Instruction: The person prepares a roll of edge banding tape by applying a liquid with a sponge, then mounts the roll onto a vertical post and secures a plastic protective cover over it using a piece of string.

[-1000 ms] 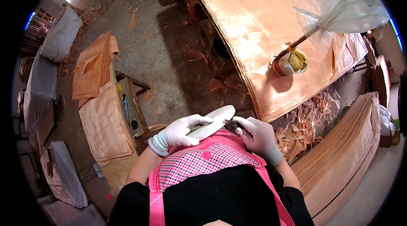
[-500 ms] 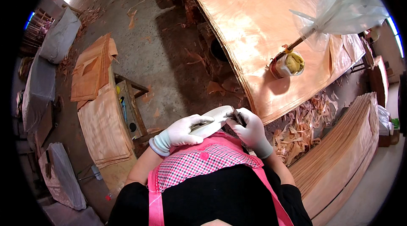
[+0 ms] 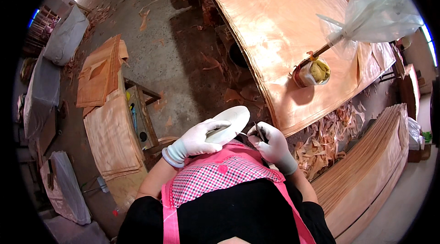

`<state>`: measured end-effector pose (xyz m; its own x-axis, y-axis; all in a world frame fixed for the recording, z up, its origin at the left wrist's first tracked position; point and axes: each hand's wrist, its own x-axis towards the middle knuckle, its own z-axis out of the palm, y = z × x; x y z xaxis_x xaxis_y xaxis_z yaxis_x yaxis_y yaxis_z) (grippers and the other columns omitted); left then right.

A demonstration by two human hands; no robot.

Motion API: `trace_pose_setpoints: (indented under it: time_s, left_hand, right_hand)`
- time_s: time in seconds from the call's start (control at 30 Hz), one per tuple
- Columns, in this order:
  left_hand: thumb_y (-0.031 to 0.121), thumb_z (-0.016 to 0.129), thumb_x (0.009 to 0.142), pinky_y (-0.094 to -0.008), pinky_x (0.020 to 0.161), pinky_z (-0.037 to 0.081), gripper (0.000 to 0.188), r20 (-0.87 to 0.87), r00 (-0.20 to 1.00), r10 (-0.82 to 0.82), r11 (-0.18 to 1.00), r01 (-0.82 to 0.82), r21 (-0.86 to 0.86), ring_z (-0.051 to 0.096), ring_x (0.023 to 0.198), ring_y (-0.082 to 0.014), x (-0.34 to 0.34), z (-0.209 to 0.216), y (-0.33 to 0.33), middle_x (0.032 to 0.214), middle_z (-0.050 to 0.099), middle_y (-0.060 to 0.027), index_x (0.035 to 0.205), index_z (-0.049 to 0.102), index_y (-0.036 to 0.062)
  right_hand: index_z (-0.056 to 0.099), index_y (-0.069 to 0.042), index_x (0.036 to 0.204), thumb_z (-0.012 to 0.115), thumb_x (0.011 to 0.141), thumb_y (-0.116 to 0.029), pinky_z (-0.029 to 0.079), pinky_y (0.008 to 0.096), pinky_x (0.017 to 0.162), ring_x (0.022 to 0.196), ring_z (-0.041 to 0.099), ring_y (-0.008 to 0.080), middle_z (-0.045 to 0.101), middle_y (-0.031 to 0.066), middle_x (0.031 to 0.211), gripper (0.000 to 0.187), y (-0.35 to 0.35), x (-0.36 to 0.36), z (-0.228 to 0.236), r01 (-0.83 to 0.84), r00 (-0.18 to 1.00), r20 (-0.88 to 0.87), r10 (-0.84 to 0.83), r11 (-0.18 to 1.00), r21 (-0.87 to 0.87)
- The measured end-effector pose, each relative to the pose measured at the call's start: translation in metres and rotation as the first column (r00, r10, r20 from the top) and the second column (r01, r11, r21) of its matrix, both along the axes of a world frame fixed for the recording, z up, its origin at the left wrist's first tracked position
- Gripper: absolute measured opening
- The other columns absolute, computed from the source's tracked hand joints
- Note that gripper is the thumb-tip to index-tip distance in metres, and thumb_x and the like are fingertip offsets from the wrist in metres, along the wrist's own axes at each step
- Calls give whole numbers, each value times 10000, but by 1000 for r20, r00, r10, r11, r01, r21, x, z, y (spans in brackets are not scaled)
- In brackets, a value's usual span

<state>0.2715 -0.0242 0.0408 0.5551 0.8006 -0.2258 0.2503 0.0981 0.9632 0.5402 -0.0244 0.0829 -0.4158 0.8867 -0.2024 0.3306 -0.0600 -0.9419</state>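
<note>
My left hand (image 3: 198, 140), in a white glove, grips a flat white roll of tape (image 3: 237, 116) by its near left edge. The roll is tilted in front of my pink apron (image 3: 206, 175), its round face showing. A short loose strip (image 3: 242, 134) runs from it toward my right hand (image 3: 275, 147), also gloved in white. That hand is closed around a small dark blade-like tool (image 3: 261, 132), whose exact kind I cannot make out. Whether the right fingers also pinch the strip's end is too small to tell.
Ahead right, a large stack of wood veneer sheets (image 3: 266, 28) carries an open tub (image 3: 312, 72) with a stick and clear plastic bag (image 3: 376, 12). Smaller veneer sheets (image 3: 110, 138) lie on a bench at left. Veneer scraps (image 3: 321, 141) and a bundled stack (image 3: 366, 166) are at right.
My right hand has drawn slightly down and right, away from the roll. The roll has swung up and away, showing more of its face, and a short strip now shows between the hands.
</note>
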Motion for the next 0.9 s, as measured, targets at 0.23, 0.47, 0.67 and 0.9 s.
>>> trace_pose_setpoints:
  time_s: [0.23,0.47,0.67,0.9]
  left_hand:
    - [337,745,632,-366,1088,330,797,49,999,22,999,-25,46,492,1251,-286,4,0,1,1311,532,-175,1342,538,39]
    - [319,735,625,-398,1083,351,758,-53,998,27,975,-14,221,481,1256,-337,4,5,-5,1307,523,-208,1313,560,52]
    - [309,740,620,-427,1041,387,720,-241,970,37,893,76,444,494,1184,-389,9,18,-4,1231,515,-234,1285,587,81]
    - [309,743,616,-439,1020,399,703,-230,971,59,885,55,462,508,1145,-388,3,16,-4,1186,519,-229,1267,602,82]
  right_hand:
    - [592,0,953,573,849,18,427,218,666,718,502,55,567,7,790,107,-2,0,-5,71,993,-99,-70,997,6]
    - [628,-8,1013,565,980,-177,374,196,533,587,467,25,575,-30,749,183,5,-4,-10,391,874,-171,-454,868,-306]
    - [666,35,953,642,936,-217,469,242,677,734,576,63,668,14,798,254,6,-8,-21,165,983,-52,-178,968,-190]
    - [639,-25,852,629,929,-191,368,195,516,559,472,23,593,-26,673,183,12,3,-14,202,946,-135,-295,860,-468]
